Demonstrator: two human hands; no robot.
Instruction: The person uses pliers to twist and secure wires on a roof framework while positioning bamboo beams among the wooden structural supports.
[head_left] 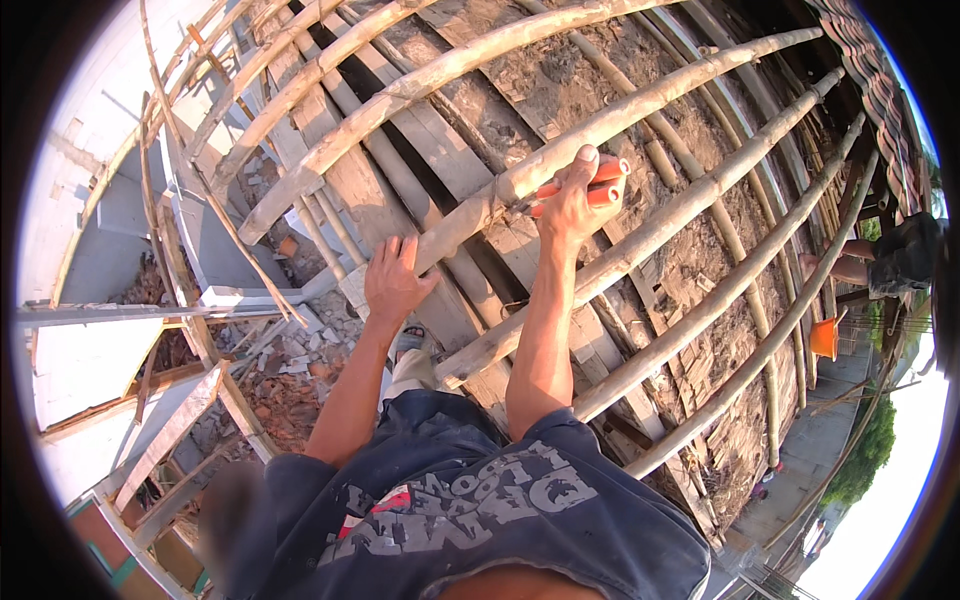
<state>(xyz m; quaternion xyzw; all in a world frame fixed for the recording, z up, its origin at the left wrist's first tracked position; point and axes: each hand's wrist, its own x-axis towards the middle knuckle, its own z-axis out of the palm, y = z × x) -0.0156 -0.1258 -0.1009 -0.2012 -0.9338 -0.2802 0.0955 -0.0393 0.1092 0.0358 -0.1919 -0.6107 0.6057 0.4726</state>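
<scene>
My right hand point(570, 212) is closed round a pair of orange-handled pliers point(605, 195), thumb on top. Their two handle ends stick out to the right, and the jaws lie close against a round wooden pole point(520, 178); exactly what they grip is too small to tell. Farther down the same pole, near its lower left end, my left hand point(395, 285) rests with its fingers stretched out and holds nothing. Under the pole run grey, weathered planks point(400, 205) with dark gaps between them.
More round poles point(700, 310) slope across the roof frame. Broken bricks and rubble point(290, 370) lie far below on the left. At the right stand another person's legs point(865, 265), near an orange bucket point(825, 338). Roof tiles point(880, 100) edge the upper right.
</scene>
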